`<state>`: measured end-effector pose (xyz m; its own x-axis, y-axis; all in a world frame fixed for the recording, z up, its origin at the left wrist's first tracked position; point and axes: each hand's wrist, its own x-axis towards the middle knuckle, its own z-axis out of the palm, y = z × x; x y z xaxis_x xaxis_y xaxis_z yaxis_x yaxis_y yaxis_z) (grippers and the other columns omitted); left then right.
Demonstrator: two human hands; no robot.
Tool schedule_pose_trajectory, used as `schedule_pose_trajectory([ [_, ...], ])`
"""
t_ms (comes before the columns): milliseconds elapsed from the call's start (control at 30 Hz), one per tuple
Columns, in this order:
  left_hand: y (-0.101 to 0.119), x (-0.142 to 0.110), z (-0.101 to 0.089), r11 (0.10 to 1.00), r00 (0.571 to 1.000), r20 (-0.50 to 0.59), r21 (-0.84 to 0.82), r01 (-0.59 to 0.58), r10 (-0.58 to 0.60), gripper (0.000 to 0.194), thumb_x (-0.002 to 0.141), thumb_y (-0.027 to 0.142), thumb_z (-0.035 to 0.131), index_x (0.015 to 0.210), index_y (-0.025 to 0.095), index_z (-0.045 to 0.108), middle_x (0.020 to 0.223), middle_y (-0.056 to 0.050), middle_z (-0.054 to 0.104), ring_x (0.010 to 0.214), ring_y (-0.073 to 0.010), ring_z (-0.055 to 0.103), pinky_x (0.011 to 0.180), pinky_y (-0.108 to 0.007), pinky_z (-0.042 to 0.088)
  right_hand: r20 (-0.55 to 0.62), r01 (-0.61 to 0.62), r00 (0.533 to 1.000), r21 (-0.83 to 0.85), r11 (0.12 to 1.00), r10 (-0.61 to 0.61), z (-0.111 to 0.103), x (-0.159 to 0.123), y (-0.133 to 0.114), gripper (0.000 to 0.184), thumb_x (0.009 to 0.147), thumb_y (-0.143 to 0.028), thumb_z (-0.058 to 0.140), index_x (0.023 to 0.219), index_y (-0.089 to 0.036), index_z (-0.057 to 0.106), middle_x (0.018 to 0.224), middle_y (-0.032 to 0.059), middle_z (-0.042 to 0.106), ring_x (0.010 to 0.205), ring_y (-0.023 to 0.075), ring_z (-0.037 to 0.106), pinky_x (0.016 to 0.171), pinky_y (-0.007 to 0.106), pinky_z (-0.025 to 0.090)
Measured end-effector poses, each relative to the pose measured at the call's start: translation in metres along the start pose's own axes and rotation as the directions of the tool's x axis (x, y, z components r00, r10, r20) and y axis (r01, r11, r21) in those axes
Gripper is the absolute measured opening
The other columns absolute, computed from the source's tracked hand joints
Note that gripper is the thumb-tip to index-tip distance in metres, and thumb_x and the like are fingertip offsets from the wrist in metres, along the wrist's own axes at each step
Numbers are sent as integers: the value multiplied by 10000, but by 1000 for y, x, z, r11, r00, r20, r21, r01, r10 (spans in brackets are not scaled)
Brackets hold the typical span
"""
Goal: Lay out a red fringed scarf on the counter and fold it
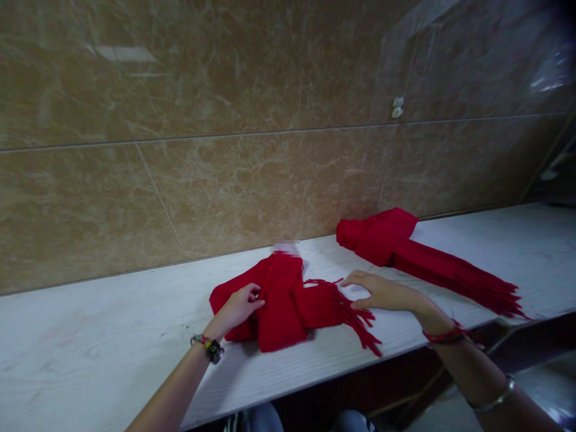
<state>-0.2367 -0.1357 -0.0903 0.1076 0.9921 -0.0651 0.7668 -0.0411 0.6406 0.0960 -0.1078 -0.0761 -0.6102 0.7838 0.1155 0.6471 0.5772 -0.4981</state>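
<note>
A red fringed scarf (288, 303) lies partly folded on a white wooden shelf (112, 348). On the scarf's left part rests my left hand (237, 309), its fingers curled and pressed onto the fabric. My right hand (382, 292) lies flat with fingers stretched out, touching the fringed end on the right. A second red scarf (405, 249) with long fringe lies further right on the shelf, apart from both hands.
A brown marble wall (252, 150) rises directly behind the shelf. The shelf's front edge runs just below my wrists, with dark space and my knees (270, 420) underneath. A small white fitting (398, 107) sits on the wall.
</note>
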Motion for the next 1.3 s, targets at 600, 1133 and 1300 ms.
schedule_pose_trajectory([
  [600,-41,-9,-2,955,908,-390,294,-35,153,367,825,338,418,1151,188,494,1255,-100,456,1154,-227,407,960,-374,310,172,-118,975,-144,983,142,9,32,-8,241,667,-274,612,885,-174,635,868,72,657,796,223,591,688,292,431],
  [1133,-43,14,-54,898,924,24,-230,376,-381,561,581,519,613,1043,205,554,969,-46,646,884,-211,569,551,-227,387,-151,-143,982,-175,974,116,48,185,-11,396,749,-299,573,1102,-119,568,1076,126,603,990,226,541,819,285,397],
  [1300,-46,21,-52,892,922,79,-233,388,-380,575,511,401,692,1025,178,562,794,-34,664,745,-192,589,508,-213,376,-80,-174,984,-177,969,162,47,201,2,203,713,-267,604,854,-137,672,871,80,666,820,198,587,701,244,407],
])
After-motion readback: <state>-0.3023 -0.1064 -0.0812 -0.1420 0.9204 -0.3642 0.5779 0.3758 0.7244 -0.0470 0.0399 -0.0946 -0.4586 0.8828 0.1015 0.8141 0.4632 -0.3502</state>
